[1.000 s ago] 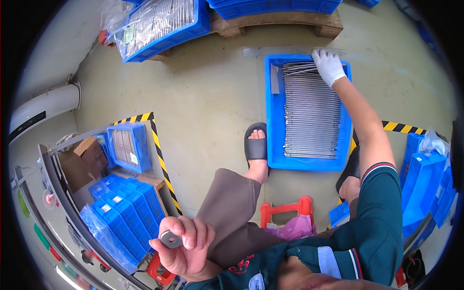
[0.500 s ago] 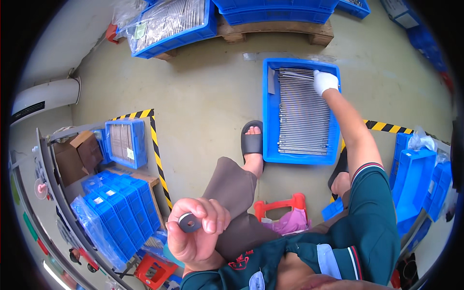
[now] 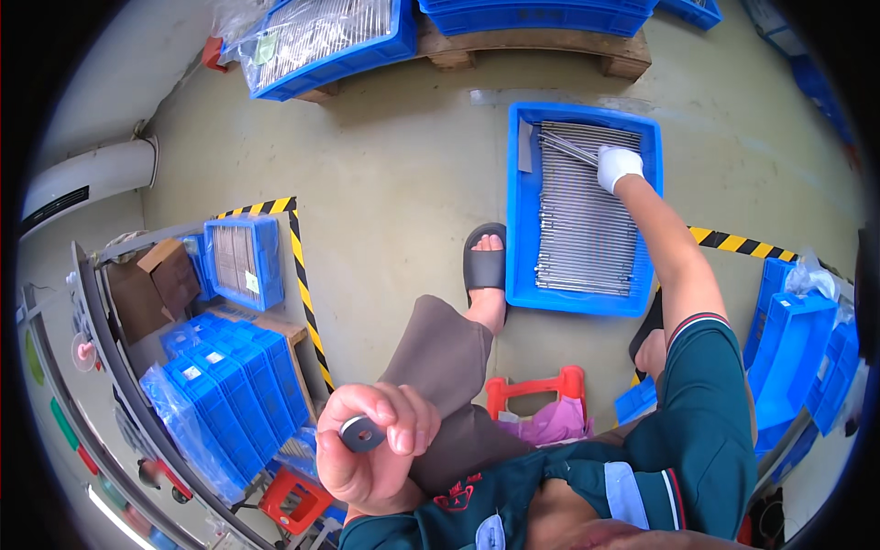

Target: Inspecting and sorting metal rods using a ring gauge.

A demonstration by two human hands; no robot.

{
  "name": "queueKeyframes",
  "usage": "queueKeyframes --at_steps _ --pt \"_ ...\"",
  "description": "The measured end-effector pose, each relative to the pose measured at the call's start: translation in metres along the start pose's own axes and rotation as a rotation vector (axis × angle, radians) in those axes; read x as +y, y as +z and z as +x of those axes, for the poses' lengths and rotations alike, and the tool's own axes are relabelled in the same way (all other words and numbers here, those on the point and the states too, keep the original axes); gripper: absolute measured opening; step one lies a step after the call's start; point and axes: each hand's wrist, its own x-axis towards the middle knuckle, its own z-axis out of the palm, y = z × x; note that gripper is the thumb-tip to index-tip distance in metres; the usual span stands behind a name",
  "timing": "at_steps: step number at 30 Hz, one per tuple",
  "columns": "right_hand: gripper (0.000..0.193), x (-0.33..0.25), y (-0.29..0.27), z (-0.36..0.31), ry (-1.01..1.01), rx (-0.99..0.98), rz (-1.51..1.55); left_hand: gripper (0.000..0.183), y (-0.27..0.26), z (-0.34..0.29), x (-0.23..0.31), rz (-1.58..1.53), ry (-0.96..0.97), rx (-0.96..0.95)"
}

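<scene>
My bare left hand (image 3: 394, 458) is raised at the lower middle, pinching a small dark round disc (image 3: 362, 434) with a hole through its centre. My right hand (image 3: 620, 169), in a white glove, is closed on thin metal rods (image 3: 570, 147) in the upper part of a blue crate (image 3: 587, 302). The gripped rods slant up to the left, across others lying side by side in a row; how many are held I cannot make out. A pale slip (image 3: 525, 147) stands against the crate's left wall.
Another crate of rods (image 3: 330, 32), partly under plastic film, sits on a wooden pallet (image 3: 536, 44) at the far side. Blue crates are stacked at left (image 3: 234, 385) and right (image 3: 788, 348). A red stool (image 3: 536, 390) with pink cloth is between my legs.
The right hand has drawn slightly toward me, and the rods in it now slant more steeply. The disc has tilted a little in the left hand. The whole view has shifted slightly.
</scene>
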Motion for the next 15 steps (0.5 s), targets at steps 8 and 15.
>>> queueKeyframes --at_steps 8,15 --pt "0.031 0.012 0.003 -0.054 -0.090 -0.082 0.056 0.046 0.001 -0.010 -0.002 -0.014 0.018 -0.071" --pt "0.023 -0.011 -0.050 -0.132 -0.111 -0.155 -0.476 0.041 -0.006 -0.017 -0.002 -0.135 -0.007 -0.110"
